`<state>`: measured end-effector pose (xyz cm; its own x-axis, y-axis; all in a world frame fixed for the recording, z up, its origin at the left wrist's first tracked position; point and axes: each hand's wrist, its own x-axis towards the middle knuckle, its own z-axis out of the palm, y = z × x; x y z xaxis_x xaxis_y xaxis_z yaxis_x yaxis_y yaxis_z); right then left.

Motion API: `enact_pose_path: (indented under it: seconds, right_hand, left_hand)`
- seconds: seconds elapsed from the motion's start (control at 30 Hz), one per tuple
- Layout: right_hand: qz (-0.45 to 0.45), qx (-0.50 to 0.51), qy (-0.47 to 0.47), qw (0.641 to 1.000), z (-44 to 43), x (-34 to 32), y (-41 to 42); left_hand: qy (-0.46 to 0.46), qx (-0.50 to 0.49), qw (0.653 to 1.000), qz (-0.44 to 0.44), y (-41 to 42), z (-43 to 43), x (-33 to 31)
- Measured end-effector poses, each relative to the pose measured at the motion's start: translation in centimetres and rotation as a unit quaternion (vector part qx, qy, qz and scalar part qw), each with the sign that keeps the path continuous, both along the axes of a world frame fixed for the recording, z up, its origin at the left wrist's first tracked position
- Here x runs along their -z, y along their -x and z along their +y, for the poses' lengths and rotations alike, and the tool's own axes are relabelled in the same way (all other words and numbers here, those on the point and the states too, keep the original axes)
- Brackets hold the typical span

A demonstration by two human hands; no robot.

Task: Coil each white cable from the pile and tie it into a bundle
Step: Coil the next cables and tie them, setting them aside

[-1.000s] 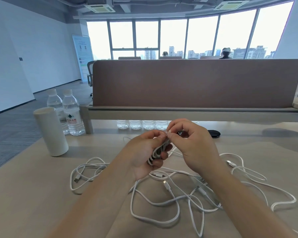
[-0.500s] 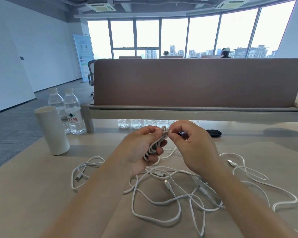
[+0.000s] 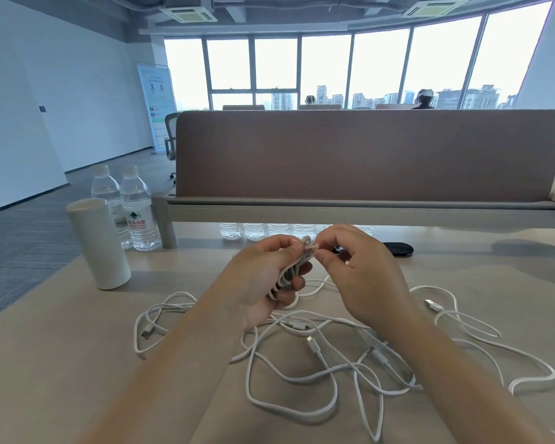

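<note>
Head view | my left hand (image 3: 257, 285) clenched round small coiled white cable bundle (image 3: 289, 273), frame centre | my right hand (image 3: 358, 277) pinches its end at coil top | pile of loose white cables (image 3: 305, 376) lower centre-right on beige wooden desk (image 3: 77, 379) | white cylindrical cup (image 3: 98, 243) left

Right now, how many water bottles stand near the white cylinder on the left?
2. The rear bottle stands behind the white cylinder; the labelled bottle stands right of it. More bottle bases show under the divider, tops hidden.
</note>
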<state>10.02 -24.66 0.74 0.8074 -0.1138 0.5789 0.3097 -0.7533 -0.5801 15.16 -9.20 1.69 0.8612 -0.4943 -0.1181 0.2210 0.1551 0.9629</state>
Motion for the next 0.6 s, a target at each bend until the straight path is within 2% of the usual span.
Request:
enact_pose_path:
  seconds: [0.33,0.5,0.6]
  right_hand:
    - [0.002,-0.001,0.046,0.999,0.11,0.05,-0.09]
    - [0.037,0.028,0.100,0.994,0.30,-0.12,0.00]
    - [0.063,0.048,0.091,0.993,0.51,-0.36,0.22]
  left_hand:
    - [-0.014,-0.003,1.000,-0.013,0.18,0.00,-0.14]
    - [-0.061,-0.040,0.994,-0.076,0.49,-0.51,0.22]
    - [-0.087,-0.068,0.987,-0.120,0.64,-0.83,0.49]
